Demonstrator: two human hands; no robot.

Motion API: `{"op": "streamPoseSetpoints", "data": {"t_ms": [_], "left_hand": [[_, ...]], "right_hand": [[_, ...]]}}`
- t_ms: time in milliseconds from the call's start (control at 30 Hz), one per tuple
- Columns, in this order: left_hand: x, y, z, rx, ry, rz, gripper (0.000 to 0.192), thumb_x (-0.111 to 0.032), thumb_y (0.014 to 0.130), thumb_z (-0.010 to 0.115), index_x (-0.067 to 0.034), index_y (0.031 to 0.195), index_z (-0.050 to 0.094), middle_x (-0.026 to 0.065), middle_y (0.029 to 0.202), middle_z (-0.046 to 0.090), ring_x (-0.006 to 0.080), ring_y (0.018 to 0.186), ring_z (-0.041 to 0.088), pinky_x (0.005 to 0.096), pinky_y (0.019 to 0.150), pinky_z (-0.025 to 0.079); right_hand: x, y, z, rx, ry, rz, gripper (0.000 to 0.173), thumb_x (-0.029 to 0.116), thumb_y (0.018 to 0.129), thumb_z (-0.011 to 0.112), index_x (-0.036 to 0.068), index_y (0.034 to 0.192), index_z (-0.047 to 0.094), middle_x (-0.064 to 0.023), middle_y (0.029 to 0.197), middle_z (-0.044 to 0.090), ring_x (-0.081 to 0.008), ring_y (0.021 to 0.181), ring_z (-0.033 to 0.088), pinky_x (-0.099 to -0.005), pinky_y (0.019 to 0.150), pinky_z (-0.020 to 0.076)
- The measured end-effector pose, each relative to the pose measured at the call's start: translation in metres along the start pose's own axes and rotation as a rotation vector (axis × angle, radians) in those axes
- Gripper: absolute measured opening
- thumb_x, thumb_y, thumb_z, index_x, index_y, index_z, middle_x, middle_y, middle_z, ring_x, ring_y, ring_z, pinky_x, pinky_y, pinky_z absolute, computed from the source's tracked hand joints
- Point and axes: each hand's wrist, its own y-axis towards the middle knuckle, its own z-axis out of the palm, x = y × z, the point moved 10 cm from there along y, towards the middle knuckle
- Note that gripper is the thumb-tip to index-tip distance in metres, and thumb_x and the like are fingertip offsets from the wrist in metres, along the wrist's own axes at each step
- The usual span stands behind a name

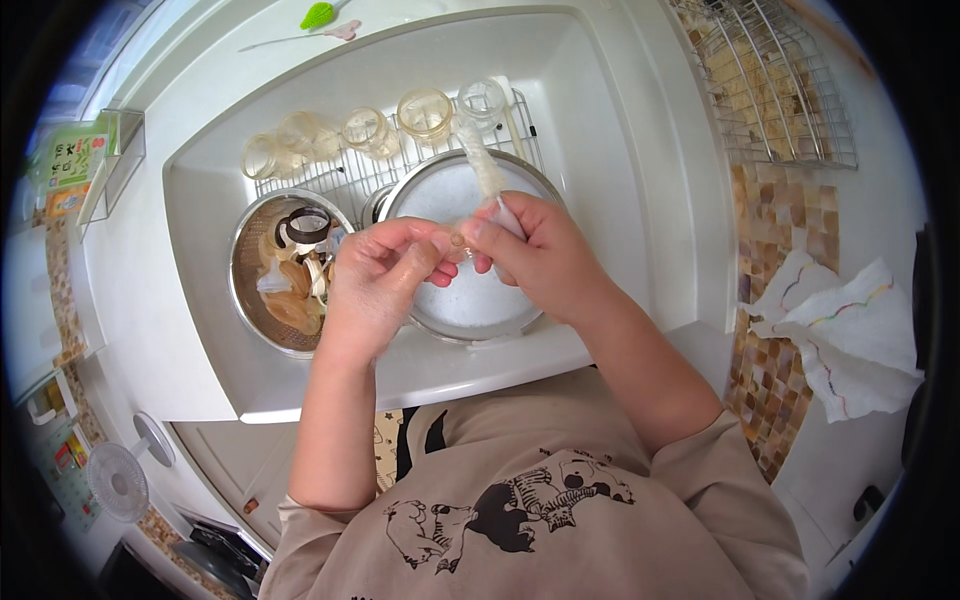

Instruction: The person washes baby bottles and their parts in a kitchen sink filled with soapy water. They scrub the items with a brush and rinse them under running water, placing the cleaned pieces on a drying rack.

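My left hand [390, 277] pinches a small translucent piece [459, 244], possibly a bottle nipple. My right hand [536, 244] grips the handle of a white bottle brush [484, 165], its bristles pointing away from me, and its fingertips touch the same small piece. Beneath both hands sits a round metal basin [409, 176] of whitish, sudsy water. At the left, a perforated steel colander [241, 300] holds bottle rings, dark handles and tan and clear parts. Several clear and amber-tinted bottles [425, 114] stand in a row behind, on a wire rack [345, 180].
The white sink [600, 135] surrounds these things. A green brush head [317, 15] and a thin pink-ended brush [345, 30] lie on the far rim. To the right are a wire basket [780, 90] and white cloths [840, 330]; a small fan [118, 482] is at lower left.
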Motion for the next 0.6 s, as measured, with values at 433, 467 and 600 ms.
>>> {"op": "streamPoseSetpoints", "data": {"t_ms": [433, 467, 600], "left_hand": [[-0.029, -0.010, -0.003, -0.159, 0.212, 0.181, 0.006, -0.001, 0.085, 0.065, 0.002, 0.088, 0.070, 0.0039, 0.077, 0.068, 0.0080, 0.067, 0.059, 0.0223, 0.061, 0.049], [-0.030, -0.011, -0.004, -0.175, 0.229, 0.189, 0.007, -0.001, 0.084, 0.067, 0.002, 0.088, 0.071, 0.0028, 0.077, 0.067, 0.0065, 0.067, 0.059, 0.0217, 0.060, 0.049], [-0.053, -0.018, 0.008, -0.194, 0.484, 0.361, 0.005, -0.003, 0.083, 0.070, -0.001, 0.087, 0.072, 0.0030, 0.075, 0.067, 0.0064, 0.065, 0.059, 0.0210, 0.059, 0.048]], "right_hand": [[0.013, -0.006, 0.000, -0.059, 0.231, -0.002, 0.009, 0.009, 0.085, 0.064, 0.000, 0.085, 0.062, -0.0032, 0.079, 0.064, -0.0079, 0.074, 0.061, -0.0237, 0.068, 0.0479], [0.013, -0.005, 0.000, -0.056, 0.239, -0.007, 0.009, 0.009, 0.084, 0.064, 0.001, 0.085, 0.062, -0.0026, 0.079, 0.064, -0.0076, 0.073, 0.060, -0.0237, 0.068, 0.0482], [0.014, -0.004, -0.001, -0.077, 0.266, -0.004, 0.008, 0.008, 0.082, 0.064, 0.002, 0.080, 0.060, -0.0003, 0.076, 0.061, -0.0061, 0.071, 0.057, -0.0238, 0.065, 0.0482]]}}
